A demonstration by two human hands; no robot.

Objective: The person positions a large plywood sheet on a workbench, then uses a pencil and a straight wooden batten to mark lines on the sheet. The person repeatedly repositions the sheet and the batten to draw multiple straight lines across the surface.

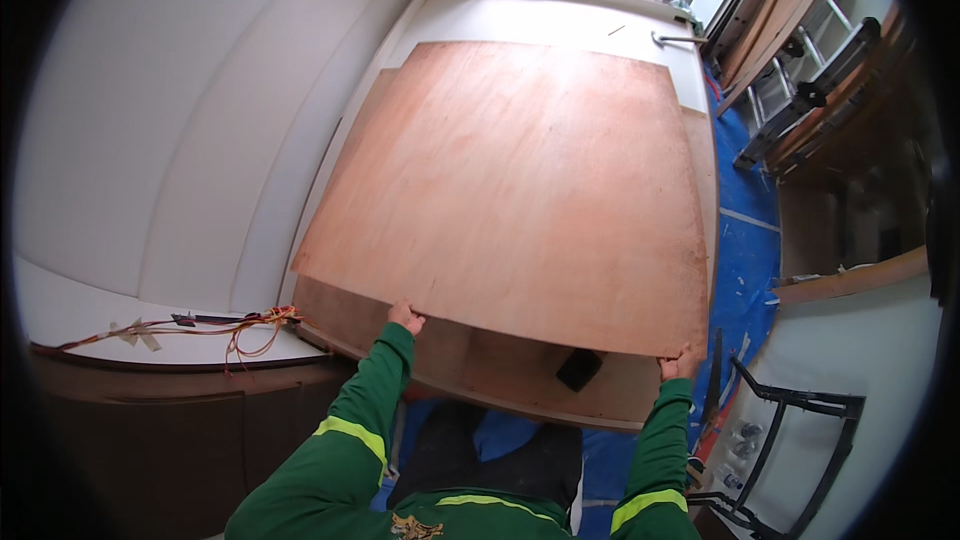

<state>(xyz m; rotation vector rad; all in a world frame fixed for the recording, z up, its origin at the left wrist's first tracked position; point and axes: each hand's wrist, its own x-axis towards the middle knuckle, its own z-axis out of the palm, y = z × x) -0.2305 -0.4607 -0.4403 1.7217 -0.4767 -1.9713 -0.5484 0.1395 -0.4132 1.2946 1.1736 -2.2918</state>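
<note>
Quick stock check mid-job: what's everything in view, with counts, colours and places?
Plywood sheet: one, reddish-brown, centre
Lower wooden surface: one, brown, beneath the sheet
Block-like object: one, black, below the sheet's near edge
Hammer-like tool: one, far right corner
Wires: several, red and yellow, left
Wall panels: several, white, left
Ladder sections: several, silver, upper right
Floor sheeting: blue, right and underfoot
Frame: one, black, lower right
Left hand, right hand: two, gripping the sheet's near edge
Sleeves: two, green with yellow bands, bottom
</note>
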